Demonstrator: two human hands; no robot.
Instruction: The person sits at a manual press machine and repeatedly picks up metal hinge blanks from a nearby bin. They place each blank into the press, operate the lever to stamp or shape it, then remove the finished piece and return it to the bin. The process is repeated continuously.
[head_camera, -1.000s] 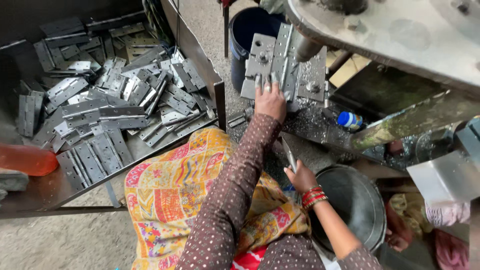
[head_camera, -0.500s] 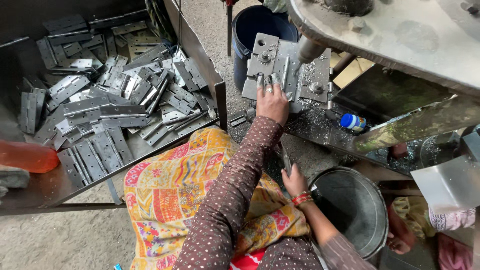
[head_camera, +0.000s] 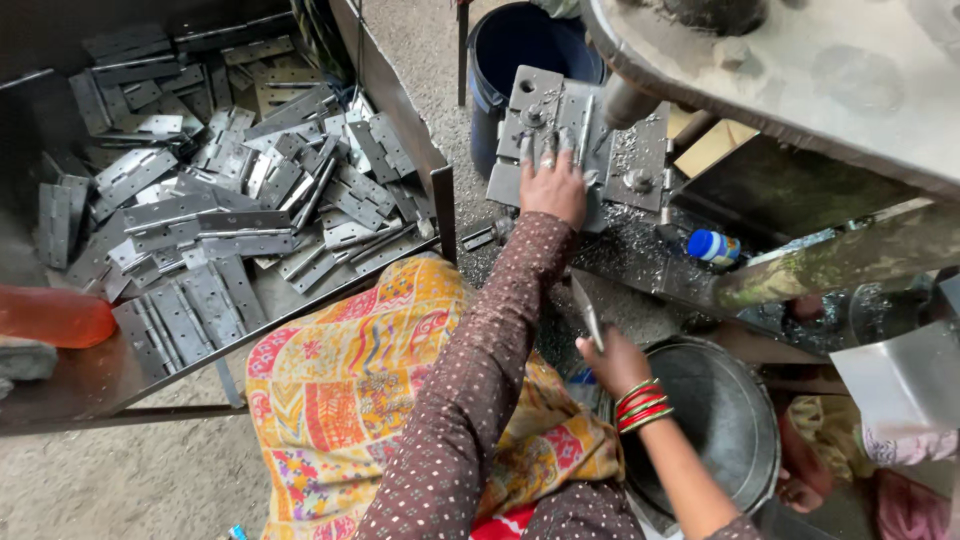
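One hinge plate (head_camera: 588, 312) in right grip (head_camera: 612, 362)

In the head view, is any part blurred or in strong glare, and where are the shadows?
Head view: soft daylight, no strong glare; hinge plates sharp; left hand sharp; right hand slightly soft; deep shadow under the machine.

- The hinge plates (head_camera: 210, 215) heaped at ten o'clock were grey metal, dull, with a few brighter edges.
- The press plate (head_camera: 610, 160) under the left hand (head_camera: 553, 187) was matt steel, gritty with shavings.
- The thin piece (head_camera: 588, 312) in the right hand (head_camera: 613, 362) looked like bare metal with a faint sheen.
- The bangles (head_camera: 642, 405) at four o'clock were glossy.
- The lap cloth (head_camera: 370, 400) was printed fabric, soft and matt.
- The basin (head_camera: 725, 420) was dark, dull metal.
- The bucket (head_camera: 500, 60) at twelve o'clock looked like smooth plastic.
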